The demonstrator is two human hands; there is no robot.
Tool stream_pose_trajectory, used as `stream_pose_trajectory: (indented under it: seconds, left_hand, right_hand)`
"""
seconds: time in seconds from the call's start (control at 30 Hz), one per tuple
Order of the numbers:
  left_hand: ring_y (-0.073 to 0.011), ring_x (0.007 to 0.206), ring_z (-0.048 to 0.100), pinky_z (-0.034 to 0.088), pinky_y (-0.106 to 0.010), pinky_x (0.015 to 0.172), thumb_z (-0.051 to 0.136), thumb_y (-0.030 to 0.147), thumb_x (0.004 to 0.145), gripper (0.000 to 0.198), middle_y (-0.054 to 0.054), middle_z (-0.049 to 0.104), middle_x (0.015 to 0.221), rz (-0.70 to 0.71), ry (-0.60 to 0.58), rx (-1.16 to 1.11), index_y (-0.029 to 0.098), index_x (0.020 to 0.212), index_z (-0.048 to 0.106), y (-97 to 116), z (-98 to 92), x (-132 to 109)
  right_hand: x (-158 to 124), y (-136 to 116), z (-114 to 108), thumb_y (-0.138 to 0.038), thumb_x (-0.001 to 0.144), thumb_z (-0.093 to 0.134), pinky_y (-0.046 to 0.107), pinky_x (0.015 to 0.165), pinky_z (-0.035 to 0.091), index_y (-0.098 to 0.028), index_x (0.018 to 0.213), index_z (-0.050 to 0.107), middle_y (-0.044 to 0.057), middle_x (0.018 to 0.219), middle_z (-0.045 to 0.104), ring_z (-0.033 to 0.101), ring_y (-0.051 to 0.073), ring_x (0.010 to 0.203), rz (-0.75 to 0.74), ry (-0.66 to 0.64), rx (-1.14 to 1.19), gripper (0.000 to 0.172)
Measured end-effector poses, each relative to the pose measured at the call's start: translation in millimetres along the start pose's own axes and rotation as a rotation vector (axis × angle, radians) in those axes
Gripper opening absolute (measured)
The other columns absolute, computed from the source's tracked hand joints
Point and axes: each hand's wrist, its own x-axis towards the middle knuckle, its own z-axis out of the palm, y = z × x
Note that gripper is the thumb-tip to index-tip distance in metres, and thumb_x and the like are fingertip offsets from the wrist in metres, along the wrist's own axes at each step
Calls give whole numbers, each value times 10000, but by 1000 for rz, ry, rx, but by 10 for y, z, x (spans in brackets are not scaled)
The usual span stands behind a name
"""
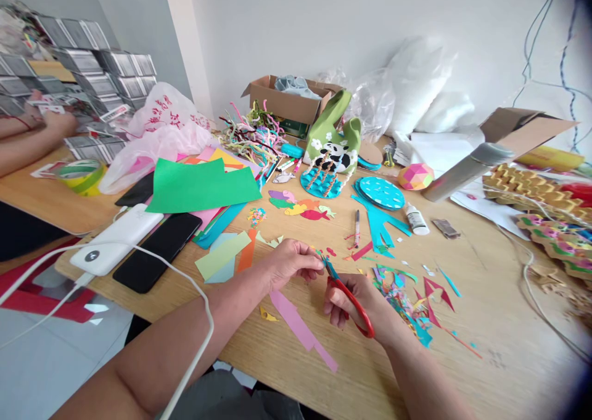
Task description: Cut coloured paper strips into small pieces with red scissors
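My right hand (345, 300) is wrapped round a pair of red-handled scissors (354, 303), whose blades point up and left toward my other hand. My left hand (296, 264) is closed in a pinch beside the blade tips; what it pinches is too small to make out. Just beyond the blades lie small red paper bits (330, 251). A pink paper strip (298, 327) lies below my left hand. Colourful paper fish (303, 207) are grouped farther back. Right of the scissors is a heap of paper scraps (402, 296).
Coloured paper sheets (203, 185), a black phone (157, 253) and a white power bank (115, 238) are at left, with a white cable crossing over my left forearm. A glue bottle (416, 219), blue discs (382, 193) and a grey flask (467, 172) stand right. Another person's hands (58, 118) work far left.
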Motion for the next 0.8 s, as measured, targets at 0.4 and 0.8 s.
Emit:
stream_pose_trajectory:
  seconds: [0.4,0.8]
  left_hand:
    - [-81,468,513,384,-244,538,729,247,509,220,-27,623,577,-14,-22,52,96,630,626,-16,-32,17]
    - [-80,474,522,394,-243,548,749,249,506,248,-22,620,580,-22,-30,19,93,656,627,-28,-30,21]
  right_hand:
    - [-26,-46,-27,-599,666,648,169,364,415,-128,615,553,18,500,580,566,107,398,30,-7,-50,483]
    - [2,4,-27,-548,671,672,148,333,390,-127,593,545,22,491,599,565,102,374,70,36,-2,447]
